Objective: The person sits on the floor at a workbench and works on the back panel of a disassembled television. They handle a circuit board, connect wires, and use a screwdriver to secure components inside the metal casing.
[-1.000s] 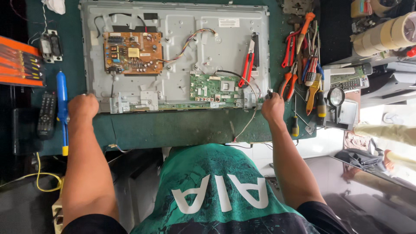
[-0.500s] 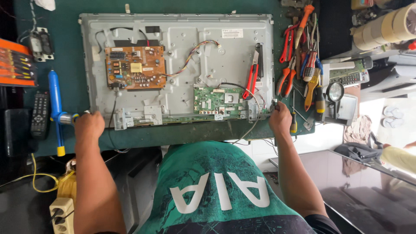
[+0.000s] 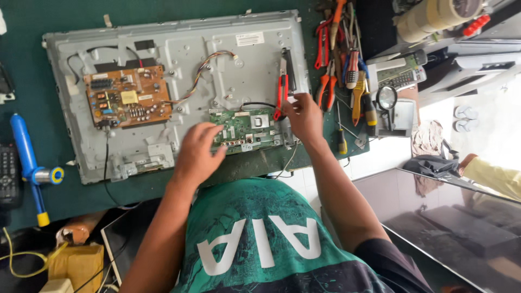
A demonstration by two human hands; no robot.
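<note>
At the lower middle of the grey metal panel back [image 3: 179,49], a small green circuit board [image 3: 247,127] lies flat with its long axis running left to right, between the two hands. The left hand [image 3: 196,153] rests at the board's left end, fingers loosely curled and holding nothing, nearer the board. The right hand [image 3: 305,115] sits just past its right end, fingertips pinched around the lower handle of red-handled pliers [image 3: 281,89], which point up, away from the person.

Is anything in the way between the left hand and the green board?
Nothing visible. The left hand already lies over the green board's left edge. The red cutters lie further right, by the right hand.
</note>
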